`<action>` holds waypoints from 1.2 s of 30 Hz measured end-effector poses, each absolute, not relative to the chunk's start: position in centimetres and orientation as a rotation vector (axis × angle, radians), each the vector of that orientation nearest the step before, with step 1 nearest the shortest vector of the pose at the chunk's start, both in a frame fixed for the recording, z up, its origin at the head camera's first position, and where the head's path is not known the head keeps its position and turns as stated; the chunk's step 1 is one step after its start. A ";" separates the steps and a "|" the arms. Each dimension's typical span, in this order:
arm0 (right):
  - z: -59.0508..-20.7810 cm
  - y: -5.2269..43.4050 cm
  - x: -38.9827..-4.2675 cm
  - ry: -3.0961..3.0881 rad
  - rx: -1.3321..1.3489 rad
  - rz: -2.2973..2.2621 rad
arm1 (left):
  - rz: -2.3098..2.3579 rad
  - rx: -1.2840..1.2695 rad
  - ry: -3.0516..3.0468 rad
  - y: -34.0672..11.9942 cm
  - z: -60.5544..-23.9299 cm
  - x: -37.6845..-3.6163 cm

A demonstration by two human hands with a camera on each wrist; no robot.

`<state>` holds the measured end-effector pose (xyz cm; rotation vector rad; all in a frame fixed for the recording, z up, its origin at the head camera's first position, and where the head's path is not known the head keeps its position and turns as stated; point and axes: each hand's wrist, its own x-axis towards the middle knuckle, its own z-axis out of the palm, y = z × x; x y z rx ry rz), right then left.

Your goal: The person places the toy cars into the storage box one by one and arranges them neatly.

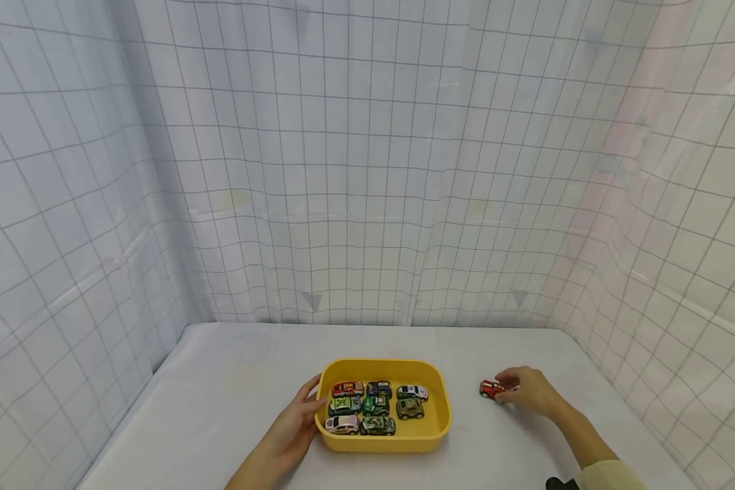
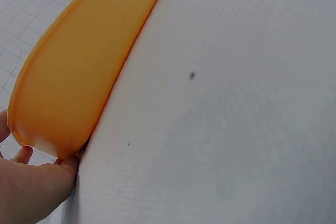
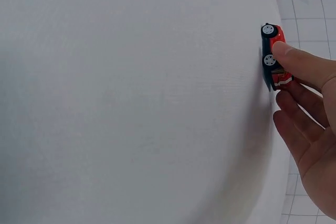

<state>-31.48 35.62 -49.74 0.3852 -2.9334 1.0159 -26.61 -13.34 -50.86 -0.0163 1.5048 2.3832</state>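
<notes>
A yellow tray (image 1: pixel 435 429) stands on the white table with several toy cars inside. My left hand (image 1: pixel 292 430) holds its left side, thumb at the rim and fingers along the outer wall. In the left wrist view the orange-looking outer wall of the tray (image 2: pixel 79 61) rises beside that hand (image 2: pixel 34 184). To the right of the tray, my right hand (image 1: pixel 529 391) pinches a red toy car (image 1: pixel 492 389). The right wrist view has the thumb over the side of the red toy car (image 3: pixel 278 34), its wheels close by the white surface.
In the tray, a white patterned car (image 1: pixel 343 425), a green car (image 1: pixel 376 406) and a camouflage car (image 1: pixel 410 408) are among those parked in rows. White grid-lined curtains (image 1: pixel 367 170) enclose the table (image 1: pixel 233 388) at the back and both sides.
</notes>
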 end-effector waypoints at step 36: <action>-49.1 34.5 -31.4 -2.850 0.638 0.889 | 2.379 -0.013 1.519 -13.2 -50.8 -26.5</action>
